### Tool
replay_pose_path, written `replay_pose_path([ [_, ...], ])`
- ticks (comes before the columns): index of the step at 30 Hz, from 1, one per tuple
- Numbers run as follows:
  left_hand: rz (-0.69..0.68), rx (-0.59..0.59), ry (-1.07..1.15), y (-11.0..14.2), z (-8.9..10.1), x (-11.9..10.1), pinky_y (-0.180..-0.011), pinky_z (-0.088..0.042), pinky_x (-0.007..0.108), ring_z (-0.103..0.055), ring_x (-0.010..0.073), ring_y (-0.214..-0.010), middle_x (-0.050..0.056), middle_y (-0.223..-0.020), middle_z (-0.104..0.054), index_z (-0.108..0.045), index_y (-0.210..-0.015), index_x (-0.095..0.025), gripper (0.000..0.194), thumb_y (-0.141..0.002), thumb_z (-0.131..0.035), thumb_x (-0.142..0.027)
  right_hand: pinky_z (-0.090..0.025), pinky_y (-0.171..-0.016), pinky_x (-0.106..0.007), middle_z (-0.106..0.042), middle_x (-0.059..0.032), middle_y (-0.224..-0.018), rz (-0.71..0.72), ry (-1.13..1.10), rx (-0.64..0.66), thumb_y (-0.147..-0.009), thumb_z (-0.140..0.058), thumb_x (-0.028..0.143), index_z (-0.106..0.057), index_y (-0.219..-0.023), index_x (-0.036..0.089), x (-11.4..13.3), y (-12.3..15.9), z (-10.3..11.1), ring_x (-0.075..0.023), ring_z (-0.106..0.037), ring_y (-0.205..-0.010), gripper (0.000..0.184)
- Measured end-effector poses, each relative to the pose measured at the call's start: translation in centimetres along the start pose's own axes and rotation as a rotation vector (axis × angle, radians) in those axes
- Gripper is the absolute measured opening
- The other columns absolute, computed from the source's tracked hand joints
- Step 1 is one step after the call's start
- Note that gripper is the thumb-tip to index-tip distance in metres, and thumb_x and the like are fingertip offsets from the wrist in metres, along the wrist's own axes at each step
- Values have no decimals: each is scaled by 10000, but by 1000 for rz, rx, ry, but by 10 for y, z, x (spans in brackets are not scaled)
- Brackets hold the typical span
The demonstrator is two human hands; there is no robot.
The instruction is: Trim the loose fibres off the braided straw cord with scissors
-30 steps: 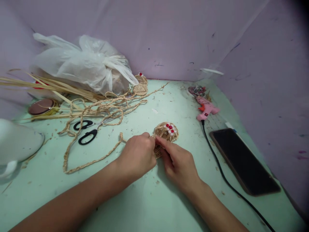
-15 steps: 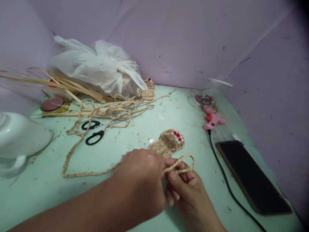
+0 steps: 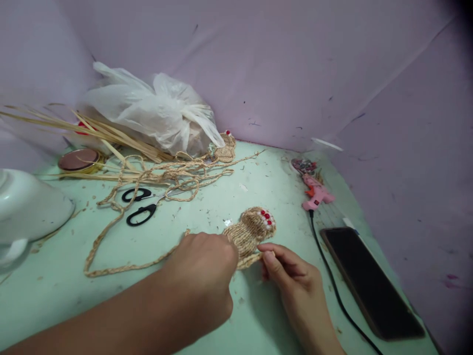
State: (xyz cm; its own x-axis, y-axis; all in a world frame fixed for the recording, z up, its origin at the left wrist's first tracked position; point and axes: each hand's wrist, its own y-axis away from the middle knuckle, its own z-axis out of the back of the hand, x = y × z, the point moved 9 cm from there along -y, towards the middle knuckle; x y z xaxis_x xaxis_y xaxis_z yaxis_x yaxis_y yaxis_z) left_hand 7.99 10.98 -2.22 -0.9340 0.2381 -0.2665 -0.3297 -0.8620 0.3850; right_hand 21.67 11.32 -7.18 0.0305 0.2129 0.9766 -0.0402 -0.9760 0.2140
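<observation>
A small woven straw piece shaped like a slipper (image 3: 242, 239) lies on the pale green table, with red and white beads on its rounded far end. My right hand (image 3: 295, 281) pinches a short stretch of braided straw cord (image 3: 249, 261) between thumb and forefinger, at the near edge of the woven piece. Closed beside it, my left hand (image 3: 207, 276) is on the same cord; its back hides its fingertips and part of the piece. From the left hand the cord runs left across the table and back into a loose tangle.
Black-handled scissors (image 3: 142, 215) lie under the tangle. Behind are flat straw strips (image 3: 121, 135), a tied plastic bag (image 3: 155, 113) and another beaded woven piece (image 3: 225, 149). A white enamel mug (image 3: 33, 207) rests at left. To the right are a pink glue gun (image 3: 318, 195) and a phone (image 3: 369, 281).
Both hands came nearer, uncovering more of the woven piece. A cord loop showed at my right fingers half a second ago; now the cord is stretched between the hands.
</observation>
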Motion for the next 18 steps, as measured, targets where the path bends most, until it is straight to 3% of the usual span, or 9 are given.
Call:
replay_pose_path([
  [3, 18, 41, -41, -1, 2, 3, -514, -371, 325, -580, 235, -562, 72, -626, -630, -562, -626, -185, 120, -590, -469, -119, -483, -529, -252, -659, -24, -624, 0, 118, -1, -643, -692, 280, -706, -782, 192, -3, 2, 2, -140, -578, -541, 166],
  [8, -7, 119, -26, -2, 3, -2, -526, -387, 340, -589, 255, -588, 93, -640, -634, -600, -673, -175, 124, -592, -509, -152, -494, -505, -258, -669, -31, -590, -24, -31, -87, -602, -728, 263, -699, -756, 192, -12, 6, 13, -144, -595, -510, 172],
  [14, -4, 24, 77, -6, 10, 5, -472, -337, 295, -516, 188, -494, 41, -512, -530, -524, -545, -187, 32, -520, -541, -176, -493, -470, -236, -659, -34, -587, -46, -3, -157, -553, -764, 258, -683, -799, 174, -8, 4, 22, -140, -593, -501, 272],
  [18, 52, -98, 133, -11, 15, 26, -451, -297, 282, -453, 158, -444, -3, -392, -352, -384, -421, -183, 158, -478, -530, -161, -487, -480, -209, -679, -44, -796, 87, 30, -382, -560, -755, 278, -663, -896, 189, 13, 2, 47, -105, -573, -529, 359],
])
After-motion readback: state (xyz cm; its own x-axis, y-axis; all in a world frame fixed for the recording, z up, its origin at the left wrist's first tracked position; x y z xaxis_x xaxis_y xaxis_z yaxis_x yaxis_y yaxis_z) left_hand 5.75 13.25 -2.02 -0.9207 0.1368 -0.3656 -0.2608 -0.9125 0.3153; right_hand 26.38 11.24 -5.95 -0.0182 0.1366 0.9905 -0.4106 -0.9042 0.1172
